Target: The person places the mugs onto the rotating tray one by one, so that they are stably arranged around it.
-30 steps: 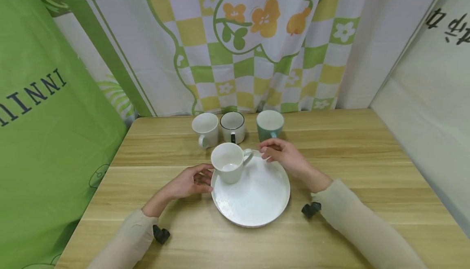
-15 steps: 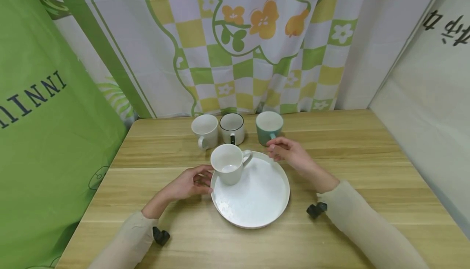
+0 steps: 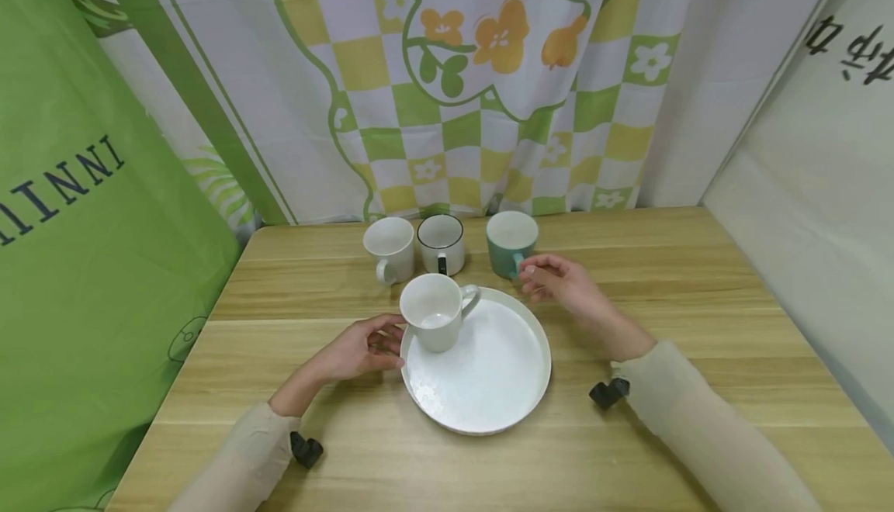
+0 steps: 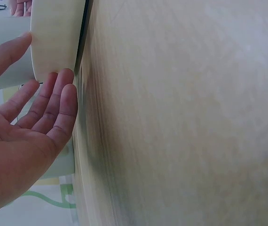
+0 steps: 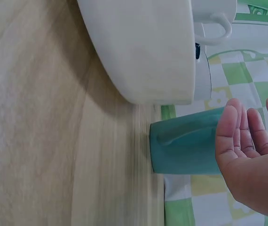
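Observation:
A round white tray (image 3: 482,388) lies on the wooden table with a white mug (image 3: 434,333) standing at its upper left, handle to the right. My left hand (image 3: 356,349) is at the tray's left side; in the left wrist view its fingertips (image 4: 68,96) rest against the tray wall (image 4: 56,37), fingers loosely bent. Beyond the tray stands a teal mug (image 3: 506,256), its handle turned toward me. My right hand (image 3: 569,287) is beside that handle with fingers loosely bent and nothing in them; in the right wrist view the fingers overlap the teal mug (image 5: 185,150).
Behind the tray stand another white mug (image 3: 393,252) and a white mug with a dark rim (image 3: 447,252), side by side. A checked curtain (image 3: 461,124) hangs at the table's back edge. A green cloth (image 3: 91,264) borders the left side, a pale wall the right.
My right hand has moved right, from the tray's far rim to beside the teal mug's handle. The left hand, tray and mugs have stayed in place.

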`<control>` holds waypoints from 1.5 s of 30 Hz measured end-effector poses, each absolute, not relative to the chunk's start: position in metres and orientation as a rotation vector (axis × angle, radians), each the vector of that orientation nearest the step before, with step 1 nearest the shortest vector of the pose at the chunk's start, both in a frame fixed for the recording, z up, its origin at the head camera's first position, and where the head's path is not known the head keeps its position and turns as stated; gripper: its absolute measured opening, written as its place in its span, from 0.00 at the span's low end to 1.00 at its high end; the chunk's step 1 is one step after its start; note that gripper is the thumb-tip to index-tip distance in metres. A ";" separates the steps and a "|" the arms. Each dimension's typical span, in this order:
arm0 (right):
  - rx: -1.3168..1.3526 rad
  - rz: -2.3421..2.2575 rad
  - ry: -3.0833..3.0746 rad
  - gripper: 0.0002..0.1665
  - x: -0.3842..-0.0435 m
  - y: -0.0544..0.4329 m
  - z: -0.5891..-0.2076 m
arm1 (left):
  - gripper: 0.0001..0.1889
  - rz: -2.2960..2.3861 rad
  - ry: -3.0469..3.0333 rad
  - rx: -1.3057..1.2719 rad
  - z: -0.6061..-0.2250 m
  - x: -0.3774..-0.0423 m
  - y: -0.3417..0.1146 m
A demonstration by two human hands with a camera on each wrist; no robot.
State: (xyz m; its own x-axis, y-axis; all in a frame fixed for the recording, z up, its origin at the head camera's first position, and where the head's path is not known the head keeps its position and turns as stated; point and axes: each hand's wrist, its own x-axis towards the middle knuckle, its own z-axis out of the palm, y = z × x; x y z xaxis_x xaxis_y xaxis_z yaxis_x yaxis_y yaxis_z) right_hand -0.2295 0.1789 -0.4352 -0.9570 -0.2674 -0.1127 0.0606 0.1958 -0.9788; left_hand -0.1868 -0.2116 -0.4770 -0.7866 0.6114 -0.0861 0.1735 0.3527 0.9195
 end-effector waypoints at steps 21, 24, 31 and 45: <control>-0.096 -1.883 2.211 0.24 -0.249 0.181 -0.446 | 0.34 1.439 2.189 0.689 -0.480 -0.187 -0.213; -0.082 -1.850 2.233 0.24 -0.251 0.178 -0.448 | 0.34 1.435 2.195 0.691 -0.480 -0.187 -0.213; -0.080 -1.769 2.276 0.22 -0.253 0.174 -0.453 | 0.34 1.443 2.184 0.679 -0.478 -0.187 -0.211; -0.112 -1.792 2.252 0.20 -0.253 0.184 -0.453 | 0.34 1.451 2.183 0.670 -0.476 -0.186 -0.211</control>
